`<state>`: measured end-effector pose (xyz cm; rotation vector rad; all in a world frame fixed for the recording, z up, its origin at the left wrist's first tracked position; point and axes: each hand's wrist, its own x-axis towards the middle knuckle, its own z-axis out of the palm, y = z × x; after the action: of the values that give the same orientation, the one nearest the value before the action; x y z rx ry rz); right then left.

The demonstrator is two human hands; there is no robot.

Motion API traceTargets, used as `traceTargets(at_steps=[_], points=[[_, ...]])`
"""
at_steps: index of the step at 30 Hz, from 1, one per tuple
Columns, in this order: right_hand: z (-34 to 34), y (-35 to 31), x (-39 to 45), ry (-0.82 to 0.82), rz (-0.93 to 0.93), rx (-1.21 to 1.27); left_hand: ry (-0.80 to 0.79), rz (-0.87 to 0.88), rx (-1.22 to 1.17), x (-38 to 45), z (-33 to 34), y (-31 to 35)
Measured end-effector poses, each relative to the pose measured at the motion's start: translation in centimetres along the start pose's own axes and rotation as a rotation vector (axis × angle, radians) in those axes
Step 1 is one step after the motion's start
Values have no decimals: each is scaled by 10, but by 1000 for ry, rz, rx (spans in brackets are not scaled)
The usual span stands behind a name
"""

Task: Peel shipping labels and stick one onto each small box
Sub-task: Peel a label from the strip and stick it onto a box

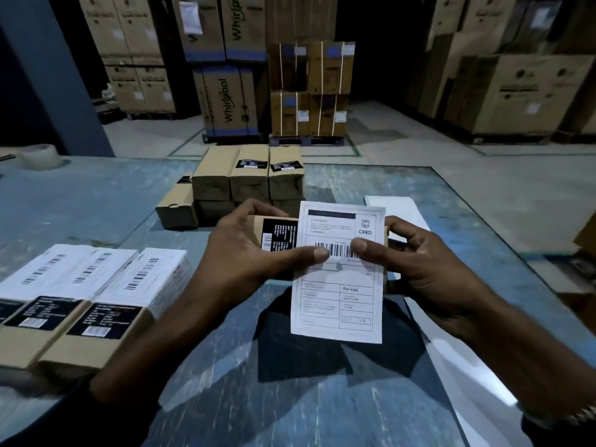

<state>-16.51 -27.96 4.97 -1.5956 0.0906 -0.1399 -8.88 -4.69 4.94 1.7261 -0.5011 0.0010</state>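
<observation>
A small brown cardboard box (272, 229) with a black sticker is held above the table. My left hand (245, 253) grips its left end, thumb on the white shipping label (338, 285). That label drapes over the box, and its lower half hangs free below. My right hand (416, 262) grips the box's right end, its thumb pressing the label's barcode. A stack of unlabelled small boxes (248, 182) stands behind. Boxes with white labels (96, 285) lie at the left.
The worn blue table (96, 201) carries a roll of clear tape (40, 158) at the far left and white sheets (396, 204) behind my right hand. Large appliance cartons (225, 101) and pallets stand on the warehouse floor beyond the table.
</observation>
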Motion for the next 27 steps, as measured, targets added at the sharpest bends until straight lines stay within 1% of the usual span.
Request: traceTargets(at_steps=[3, 8, 10, 13, 16, 19, 22, 27], points=[[3, 3, 2, 48, -68, 21, 104, 50, -45, -5, 11, -9], [10, 6, -1, 62, -194, -9, 246, 67, -162, -16, 17, -14], [16, 6, -1, 98, -246, -24, 288, 79, -153, -18, 17, -11], [22, 4, -3, 162, -350, -74, 287, 129, -76, -19, 15, -8], [24, 4, -6, 193, -409, -123, 302, 175, -11, -19, 10, -9], [30, 6, -8, 174, -403, -165, 288, 177, -10, -20, 12, -12], [42, 5, -8, 148, -360, -146, 298, 185, -37, -22, 15, -12], [50, 3, -12, 128, -410, -87, 320, 212, -92, -25, 19, -11]])
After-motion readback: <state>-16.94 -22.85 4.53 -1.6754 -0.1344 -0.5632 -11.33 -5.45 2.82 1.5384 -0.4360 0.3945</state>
